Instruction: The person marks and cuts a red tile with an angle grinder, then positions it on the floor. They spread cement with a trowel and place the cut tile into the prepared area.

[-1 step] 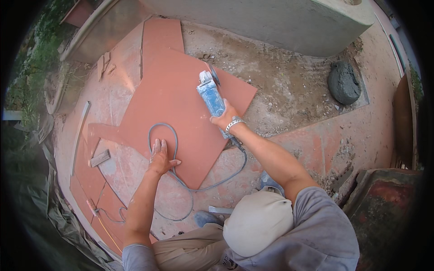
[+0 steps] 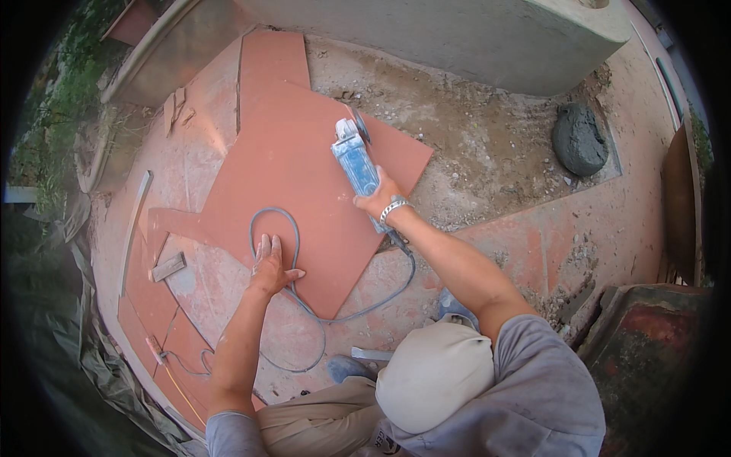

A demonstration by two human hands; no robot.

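Note:
My right hand (image 2: pixel 378 199) is wrapped round the blue body of an angle grinder (image 2: pixel 355 164), whose disc (image 2: pixel 361 126) stands on edge over the upper right part of a large terracotta-coloured slab (image 2: pixel 304 164). My left hand (image 2: pixel 269 266) lies flat on the slab's lower part, fingers stretched out. A loop of the grey power cord (image 2: pixel 297 228) curls round beside that hand, and the cord runs on to the grinder's rear end. Whether the disc touches the slab or is spinning, I cannot tell.
A mound of dark wet mortar (image 2: pixel 580 141) sits on the dirt bed (image 2: pixel 472 145) at right, below a curved plastered wall (image 2: pixel 457 38). Left lie a small wood block (image 2: pixel 169 266), a long straight bar (image 2: pixel 135 228) and an orange cord connector (image 2: pixel 155 350).

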